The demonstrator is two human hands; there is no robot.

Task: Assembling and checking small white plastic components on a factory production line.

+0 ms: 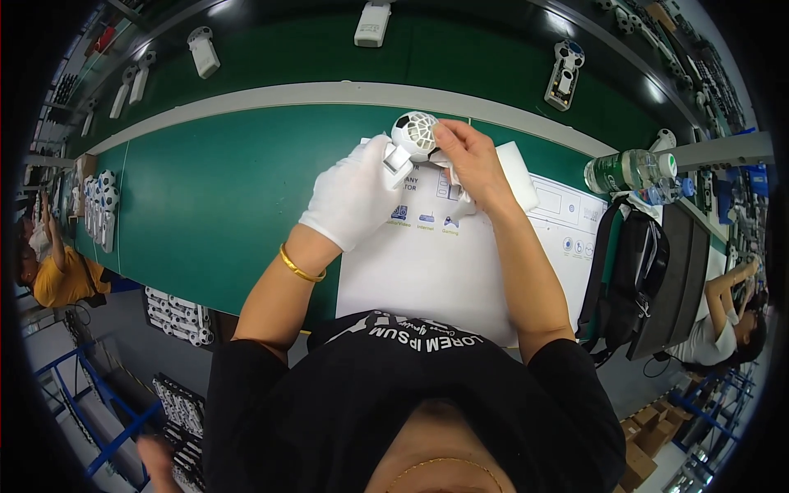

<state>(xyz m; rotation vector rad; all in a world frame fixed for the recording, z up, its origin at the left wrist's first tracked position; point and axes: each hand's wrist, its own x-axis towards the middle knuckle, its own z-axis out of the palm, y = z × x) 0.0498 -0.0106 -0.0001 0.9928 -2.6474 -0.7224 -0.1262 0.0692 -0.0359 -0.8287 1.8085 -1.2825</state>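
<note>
My left hand (355,194), in a white glove, is closed around the white handle (398,164) of a small handheld fan. Its round, slotted head (416,134) has a black-and-white football pattern and points away from me. At the head's right edge my bare right hand (475,164) is closed, thumb and fingertips against it. A crumpled white cloth (462,202) shows under that palm and seems held in the fingers. Beside the right wrist lies a white foam block (518,176). Below both hands a white printed sheet (419,279) covers the bench.
Similar fans stand in a cluster (101,209) at the bench's left end; another fan (203,52) lies beyond the pale ledge (345,93). At right are plastic bottles (631,171) and a black bag (637,263). Other people (66,275) sit at both sides.
</note>
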